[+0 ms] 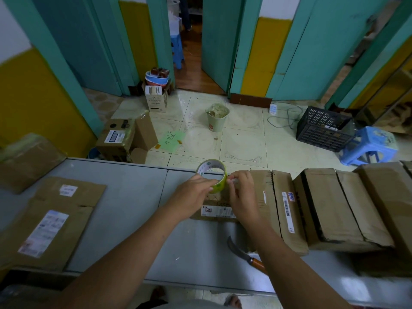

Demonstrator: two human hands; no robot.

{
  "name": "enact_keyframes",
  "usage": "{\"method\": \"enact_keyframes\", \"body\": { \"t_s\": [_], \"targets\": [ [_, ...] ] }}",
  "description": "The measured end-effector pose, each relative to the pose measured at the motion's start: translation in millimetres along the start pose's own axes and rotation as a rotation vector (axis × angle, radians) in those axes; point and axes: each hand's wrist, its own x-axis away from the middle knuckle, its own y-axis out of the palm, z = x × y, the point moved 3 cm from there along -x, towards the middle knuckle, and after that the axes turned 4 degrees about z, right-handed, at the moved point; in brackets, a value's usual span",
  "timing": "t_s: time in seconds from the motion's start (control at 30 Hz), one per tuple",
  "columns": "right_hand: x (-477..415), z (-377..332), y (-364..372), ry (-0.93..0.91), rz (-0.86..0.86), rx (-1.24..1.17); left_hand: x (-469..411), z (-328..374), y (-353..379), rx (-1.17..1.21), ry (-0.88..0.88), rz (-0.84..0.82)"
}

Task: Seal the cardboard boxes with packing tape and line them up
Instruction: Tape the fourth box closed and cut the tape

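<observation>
One roll of packing tape (pixel 213 176), green and upright on edge, up over the far end of the box being sealed (pixel 217 206) at mid-table. Left hand (pixel 194 194) curled around the roll's near side, holding it steady. Right hand (pixel 242 195) pinched narrow at the roll's right rim, fingertips (pixel 230 181) close together, likely picking at the loose tape end; whether any tape is already lifted, impossible to tell. Step in hand, by the look of it: freeing the tape end before a strip goes down over the box's seam. Next move calls for a clean peel, then a pull toward the near edge along the flap join, with the roll kept square so the strip lands straight. Just right of the box, a row of boxes (pixel 334 208) lined up side by side, touching, toward the table's right end. Near the front edge, a curved knife (pixel 243 253) with an orange handle, within reach for the cut. Off to the left on the grey table (pixel 133 208), flattened cardboard (pixel 58 219) with shipping labels, well apart from the work.
</observation>
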Motion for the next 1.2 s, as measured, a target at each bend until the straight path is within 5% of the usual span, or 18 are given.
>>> {"method": "enact_keyframes", "body": {
  "t_s": [0.37, 0.73, 1.2],
  "targets": [
    [8.6, 0.3, -4.9, 0.223, 0.01, -0.223, 1.0, -3.0, 0.0, 0.005, -0.037, -0.039],
    [4.5, -0.4, 0.0, 0.118, -0.03, -0.224, 1.7, -7.0, 2.8, -0.025, -0.02, -0.017],
    [4.5, -20.0, -23.5, 0.091, -0.332, -0.154, -11.1, -3.2, 5.7, -0.113, -0.059, 0.039]
  ]
}}
